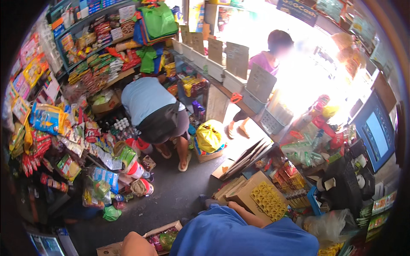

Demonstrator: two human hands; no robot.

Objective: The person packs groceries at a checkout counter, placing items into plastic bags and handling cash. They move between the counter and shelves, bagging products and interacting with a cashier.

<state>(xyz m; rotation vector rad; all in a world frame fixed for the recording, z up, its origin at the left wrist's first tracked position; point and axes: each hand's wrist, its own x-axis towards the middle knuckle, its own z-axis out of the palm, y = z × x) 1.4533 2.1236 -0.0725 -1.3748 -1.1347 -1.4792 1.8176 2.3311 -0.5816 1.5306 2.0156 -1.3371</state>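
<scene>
Neither of my hands can be made out. Blue cloth of my clothing (237,233) fills the bottom middle, with a bare limb (248,216) at its upper right and a rounded bare limb (137,244) at its lower left; which parts these are is unclear. Beside the right limb stands a cardboard box (240,192) with a yellow egg tray (269,200) against it. An open carton of packaged goods (163,235) lies between the left limb and the cloth. Ahead, a person in a light blue top (145,99) bends over among the goods.
Packed shelves (96,41) and piled packets line the left. A counter holds white bins (214,68), orange-handled scissors (236,97) and a grey basket (275,120). Beyond it is another person (264,60). A yellow bag (209,136) rests on the dark floor (160,195); a monitor (376,131) stands right.
</scene>
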